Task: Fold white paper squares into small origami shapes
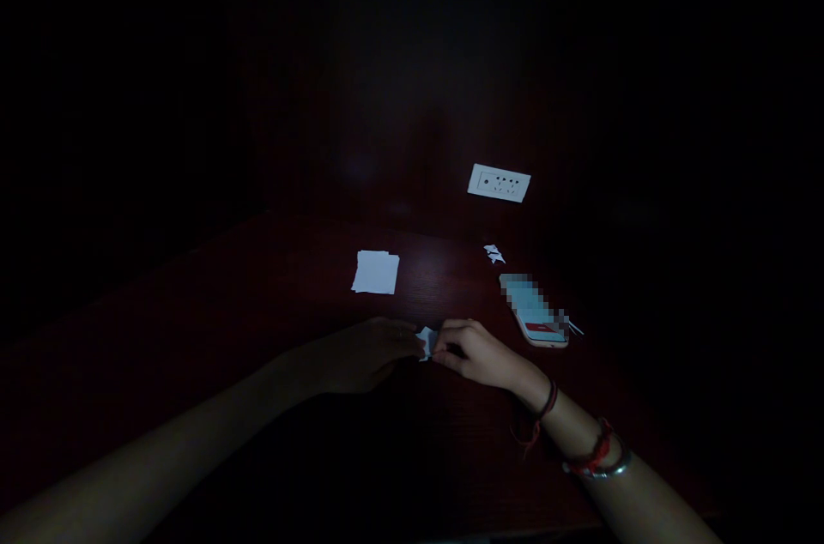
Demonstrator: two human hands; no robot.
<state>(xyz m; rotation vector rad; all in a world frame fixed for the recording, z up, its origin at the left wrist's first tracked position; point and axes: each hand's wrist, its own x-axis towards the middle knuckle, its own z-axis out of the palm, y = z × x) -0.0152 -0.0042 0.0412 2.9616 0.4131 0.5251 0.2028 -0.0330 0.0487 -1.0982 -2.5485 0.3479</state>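
Between my two hands is a small piece of folded white paper, low over the dark red table. My left hand pinches its left side and lies in deep shadow. From the other side, my right hand has its thumb and fingertips closed on the right edge. The fingers cover part of the paper, so its full shape is hidden. Farther back lies a stack of square white paper sheets, slightly uneven at the edges.
To the right lies a phone with a lit, partly blurred screen. Behind it are a few small folded white paper pieces. A white socket panel is on the upright surface at the back. The surroundings are very dark.
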